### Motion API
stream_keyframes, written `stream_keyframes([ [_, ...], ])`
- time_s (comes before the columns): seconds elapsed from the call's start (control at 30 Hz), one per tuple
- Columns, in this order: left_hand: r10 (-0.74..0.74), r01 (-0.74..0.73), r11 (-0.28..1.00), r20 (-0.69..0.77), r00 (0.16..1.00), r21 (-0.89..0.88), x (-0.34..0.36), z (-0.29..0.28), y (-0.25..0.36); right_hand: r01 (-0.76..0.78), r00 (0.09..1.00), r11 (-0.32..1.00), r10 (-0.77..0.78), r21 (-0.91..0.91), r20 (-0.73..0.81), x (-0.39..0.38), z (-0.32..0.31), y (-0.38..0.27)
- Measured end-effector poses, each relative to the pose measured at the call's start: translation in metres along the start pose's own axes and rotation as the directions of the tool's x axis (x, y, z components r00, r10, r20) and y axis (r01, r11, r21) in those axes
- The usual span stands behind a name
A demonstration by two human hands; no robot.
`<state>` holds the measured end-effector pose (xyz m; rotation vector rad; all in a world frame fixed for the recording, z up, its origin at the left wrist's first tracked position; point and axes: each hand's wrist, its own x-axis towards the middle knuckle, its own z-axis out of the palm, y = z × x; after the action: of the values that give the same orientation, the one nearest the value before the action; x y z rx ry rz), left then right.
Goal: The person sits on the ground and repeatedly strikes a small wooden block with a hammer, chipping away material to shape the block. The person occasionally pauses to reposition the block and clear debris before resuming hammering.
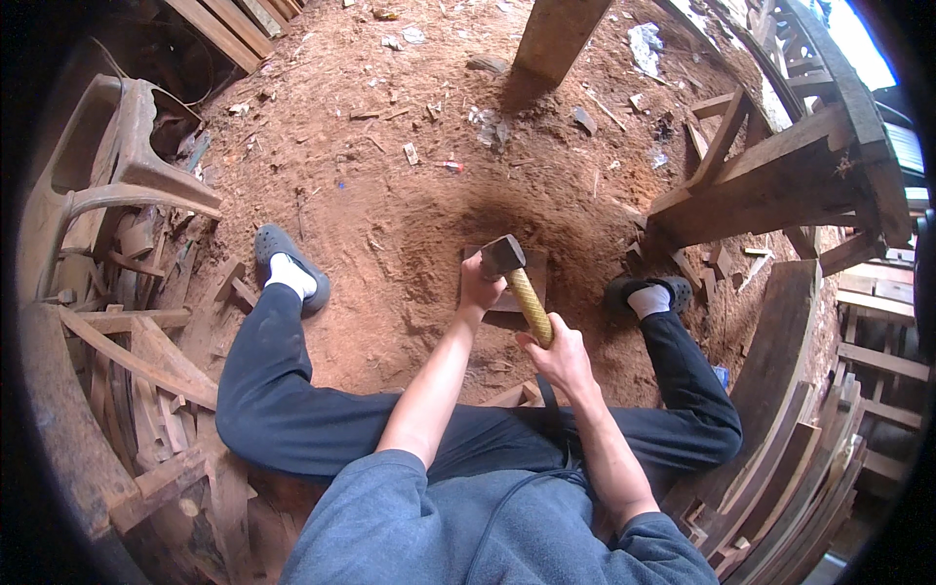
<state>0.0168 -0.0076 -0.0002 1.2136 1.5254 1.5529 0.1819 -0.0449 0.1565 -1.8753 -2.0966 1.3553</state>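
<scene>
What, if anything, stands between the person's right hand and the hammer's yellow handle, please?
Nothing visible: the right hand grips the yellow handle directly. The hammer head partly covers the left hand in this view.

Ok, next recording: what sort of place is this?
Probably a rough woodworking shop or timber yard: boards are stacked along the right, wood offcuts are heaped at the left, and the reddish, littered ground looks like dirt or sawdust. The right hand holds a hammer.
</scene>
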Motion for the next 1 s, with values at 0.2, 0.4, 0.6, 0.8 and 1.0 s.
stream_keyframes([
  [0.2,-0.093,0.093,0.995,-0.017,0.995,-0.038,0.001,-0.001,0.009,0.117,0.978,0.976,-0.080,0.185,-0.194,-0.002,0.010,0.001],
  [0.4,-0.047,0.047,0.998,0.000,0.999,0.039,0.002,0.001,0.012,0.009,0.997,0.990,0.001,0.142,-0.073,-0.001,0.001,0.003],
  [0.6,-0.044,0.033,0.985,0.061,0.997,0.168,0.003,0.000,0.012,-0.060,0.993,0.996,0.067,0.066,-0.096,0.000,0.000,0.004],
  [0.8,0.032,-0.042,0.997,0.151,0.988,0.061,0.010,0.001,0.020,-0.046,0.994,0.991,0.058,0.129,-0.093,0.003,-0.005,0.015],
  [1.0,0.078,-0.090,0.985,0.088,0.993,0.145,0.011,0.010,0.016,-0.181,0.967,0.883,0.240,0.433,-0.086,-0.013,-0.046,-0.004],
])
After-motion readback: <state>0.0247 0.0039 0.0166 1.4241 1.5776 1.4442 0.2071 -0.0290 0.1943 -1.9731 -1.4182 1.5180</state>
